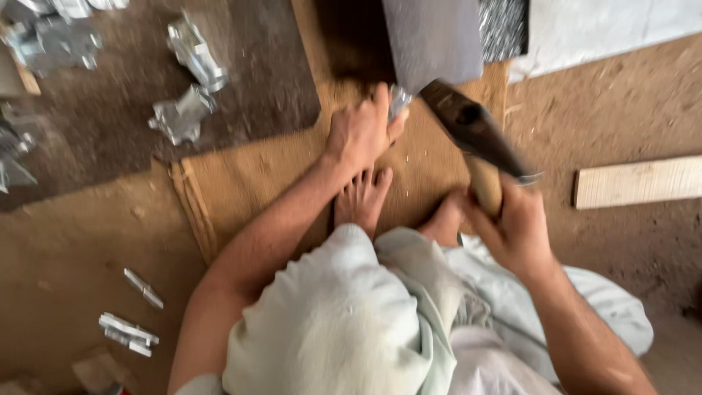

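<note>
Head view | your left hand [360, 132] fingers pinch a small metal piece [398, 100] against the grey block [431, 36] | your right hand [515, 227] fingers wrap the hammer [472, 132], raised just beside it.

You get soft, warm, even daylight with weak shadows. The hammer [475, 139] smears with motion blur, the metal scraps [186, 80] at the top left glare slightly, and the edges look soft.
</note>
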Motion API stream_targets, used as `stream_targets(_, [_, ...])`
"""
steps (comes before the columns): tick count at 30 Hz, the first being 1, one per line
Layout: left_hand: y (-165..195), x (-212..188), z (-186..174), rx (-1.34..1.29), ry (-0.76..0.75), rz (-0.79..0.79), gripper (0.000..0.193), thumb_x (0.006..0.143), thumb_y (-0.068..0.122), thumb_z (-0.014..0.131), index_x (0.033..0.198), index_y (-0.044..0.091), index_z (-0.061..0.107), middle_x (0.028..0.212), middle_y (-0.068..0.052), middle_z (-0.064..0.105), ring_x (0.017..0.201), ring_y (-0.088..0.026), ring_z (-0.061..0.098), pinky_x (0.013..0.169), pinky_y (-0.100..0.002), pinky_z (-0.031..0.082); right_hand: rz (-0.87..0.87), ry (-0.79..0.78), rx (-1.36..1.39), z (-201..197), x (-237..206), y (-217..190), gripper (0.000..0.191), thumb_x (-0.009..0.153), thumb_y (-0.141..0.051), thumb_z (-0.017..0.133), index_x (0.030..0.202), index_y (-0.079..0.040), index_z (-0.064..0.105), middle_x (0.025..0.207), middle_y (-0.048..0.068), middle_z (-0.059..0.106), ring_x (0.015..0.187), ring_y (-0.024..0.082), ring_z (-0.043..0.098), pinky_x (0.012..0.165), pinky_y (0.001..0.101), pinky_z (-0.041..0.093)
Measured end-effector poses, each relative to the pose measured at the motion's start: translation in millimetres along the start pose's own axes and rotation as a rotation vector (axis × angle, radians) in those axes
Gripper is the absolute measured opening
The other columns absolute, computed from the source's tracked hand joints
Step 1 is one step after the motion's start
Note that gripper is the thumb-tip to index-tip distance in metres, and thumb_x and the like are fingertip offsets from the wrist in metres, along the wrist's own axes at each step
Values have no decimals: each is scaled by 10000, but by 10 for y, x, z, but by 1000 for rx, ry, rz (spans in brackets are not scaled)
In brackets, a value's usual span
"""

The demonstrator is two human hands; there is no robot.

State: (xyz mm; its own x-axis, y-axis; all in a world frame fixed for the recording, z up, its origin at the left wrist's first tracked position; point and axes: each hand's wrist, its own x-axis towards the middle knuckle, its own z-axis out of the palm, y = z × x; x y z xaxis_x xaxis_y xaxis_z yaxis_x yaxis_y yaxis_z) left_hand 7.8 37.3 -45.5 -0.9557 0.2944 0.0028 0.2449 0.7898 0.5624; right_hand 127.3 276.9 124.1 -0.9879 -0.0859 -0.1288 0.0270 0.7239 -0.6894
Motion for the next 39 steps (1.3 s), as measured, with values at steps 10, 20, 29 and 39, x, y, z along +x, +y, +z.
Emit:
stream_targets(10, [2, 18, 2, -33, -82, -16, 449, 1005, 444, 599, 1046, -2, 576, 574, -106, 656, 448, -258, 659, 395, -412, 532, 82, -211, -161, 396, 540, 183, 250, 1023, -221, 723, 1059, 11, 637, 676, 192, 614, 575, 355, 617, 556, 448, 485])
stream_targets(20, [-8, 42, 18, -4, -99, 1, 596, 1018, 511, 507, 1209, -51, 571, 636, -130, 675, 475, -270, 684, 406, -417, 556, 22, -151, -192, 261, 613, 216, 372, 1079, -365, 645, 1081, 3, 590, 745, 197, 645, 703, 381, 670, 608, 463, 500])
stream_targets(29, [58, 39, -79, 69, -213, -58, 642, 1056, 581, 463, 1335, 6, 520, 792, -185, 722, 693, -336, 727, 609, -506, 567, 252, -177, -169, 342, 425, 432, 370, 1045, -401, 590, 1051, -35, 642, 736, 186, 632, 682, 370, 622, 618, 485, 480])
stream_targets(39, [-226, -481, -223, -1076, -302, -321, 638, 977, 438, 616, 1446, 64, 396, 940, -140, 695, 770, -243, 673, 665, -416, 576, -21, -136, 126, 370, 15, 914, 188, 986, 51, 558, 1118, 56, 693, 1094, 182, 716, 969, 198, 701, 841, 311, 580])
